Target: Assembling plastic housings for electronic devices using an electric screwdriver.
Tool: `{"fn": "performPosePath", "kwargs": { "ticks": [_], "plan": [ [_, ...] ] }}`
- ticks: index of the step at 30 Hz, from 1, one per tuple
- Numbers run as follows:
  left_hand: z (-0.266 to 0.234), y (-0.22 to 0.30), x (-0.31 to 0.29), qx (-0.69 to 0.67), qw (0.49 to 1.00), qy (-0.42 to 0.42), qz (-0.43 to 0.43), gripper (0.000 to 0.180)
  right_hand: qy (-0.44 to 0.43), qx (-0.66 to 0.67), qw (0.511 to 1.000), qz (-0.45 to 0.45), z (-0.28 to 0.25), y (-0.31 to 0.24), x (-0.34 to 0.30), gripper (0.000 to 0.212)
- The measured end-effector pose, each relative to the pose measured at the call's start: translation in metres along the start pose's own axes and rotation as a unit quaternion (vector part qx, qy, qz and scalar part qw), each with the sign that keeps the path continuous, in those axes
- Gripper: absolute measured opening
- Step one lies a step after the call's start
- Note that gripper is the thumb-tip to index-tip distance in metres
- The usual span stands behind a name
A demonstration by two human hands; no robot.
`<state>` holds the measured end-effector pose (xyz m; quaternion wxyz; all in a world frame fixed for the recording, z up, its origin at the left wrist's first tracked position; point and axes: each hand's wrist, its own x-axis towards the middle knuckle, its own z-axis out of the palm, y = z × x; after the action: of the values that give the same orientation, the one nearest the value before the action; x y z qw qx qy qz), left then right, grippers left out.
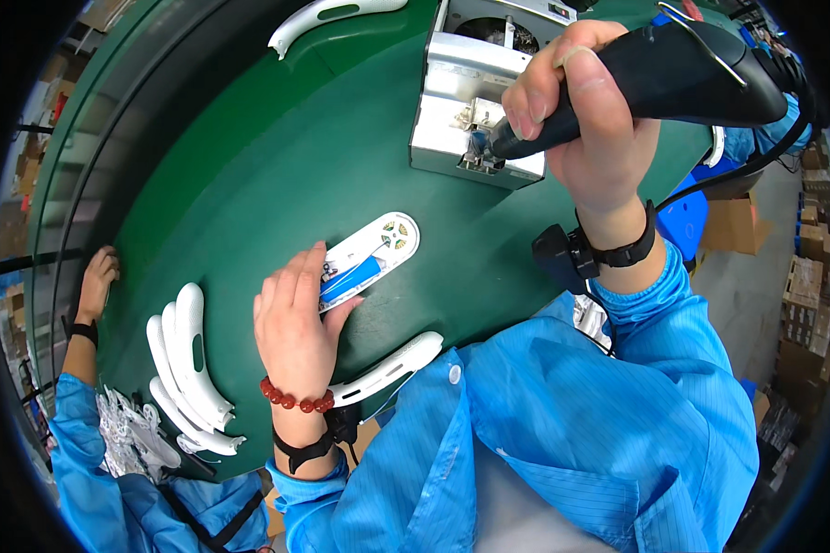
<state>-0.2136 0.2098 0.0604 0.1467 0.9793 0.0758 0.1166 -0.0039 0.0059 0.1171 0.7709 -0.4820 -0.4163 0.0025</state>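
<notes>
Okay, right hand point(609, 138) wrapped round a black power tool point(692, 78), metal box point(438, 138) near its fingers, left hand point(295, 327) gripping white casing point(364, 246).

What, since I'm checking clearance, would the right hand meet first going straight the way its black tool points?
Likely the silver box; the tool in the right hand points at its near end, though contact is unclear.

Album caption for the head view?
Right hand grips a black corded screwdriver; left hand holds a white, round-ended plastic casing.
</notes>
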Motion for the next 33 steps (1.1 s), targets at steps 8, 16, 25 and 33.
{"fn": "performPosePath", "kwargs": {
  "ticks": [8, 16, 25, 33],
  "plan": [
    [0.014, 0.007, 0.008, -0.121, 0.992, -0.04, 0.02, 0.057, -0.039, -0.015, 0.997, 0.072, 0.007, -0.001, 0.009, 0.013],
    [0.016, 0.006, 0.007, -0.118, 0.991, -0.059, -0.002, 0.056, -0.074, 0.042, 0.994, 0.07, 0.047, 0.016, -0.026, 0.016],
    [0.015, 0.005, 0.006, -0.115, 0.992, -0.059, -0.002, 0.056, -0.057, 0.031, 0.992, 0.108, 0.056, 0.041, -0.027, 0.012],
    [0.012, 0.003, 0.007, -0.099, 0.993, -0.071, 0.0, 0.053, -0.05, 0.037, 0.99, 0.124, 0.059, 0.045, -0.024, 0.01]
  ]
}}
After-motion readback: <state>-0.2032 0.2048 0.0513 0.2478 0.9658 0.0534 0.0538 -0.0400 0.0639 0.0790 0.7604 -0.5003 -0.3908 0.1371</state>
